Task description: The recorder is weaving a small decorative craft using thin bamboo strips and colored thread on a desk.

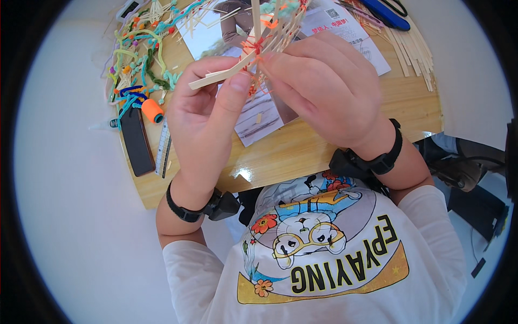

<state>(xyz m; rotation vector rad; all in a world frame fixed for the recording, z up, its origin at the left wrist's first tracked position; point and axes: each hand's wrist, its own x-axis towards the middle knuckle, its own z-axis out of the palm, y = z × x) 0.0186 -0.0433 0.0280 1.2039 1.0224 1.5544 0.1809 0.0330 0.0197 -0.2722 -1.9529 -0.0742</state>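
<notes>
Above the table I hold up a frame of thin wooden sticks (218, 77), its joints wrapped in red-orange thread (254, 46). My left hand (205, 110) is closed on the frame, thumb and fingers pinching near a bound joint. One flat stick end juts out past the left thumb. My right hand (329, 81) is closed too, its fingertips pinched at the same joint next to the thread. Whether those fingertips grip the thread, a stick or both is hidden. The frame's upper part, with pale green fuzzy bits, runs out of the picture at the top.
A printed sheet (372, 54) lies under my hands on the wooden table (270, 164). Leftward are colourful pipe cleaners (129, 52), an orange thread spool (152, 110), a dark flat case (137, 143) and a ruler (162, 148). Loose sticks (413, 51) and a blue-handled tool (386, 13) lie at right.
</notes>
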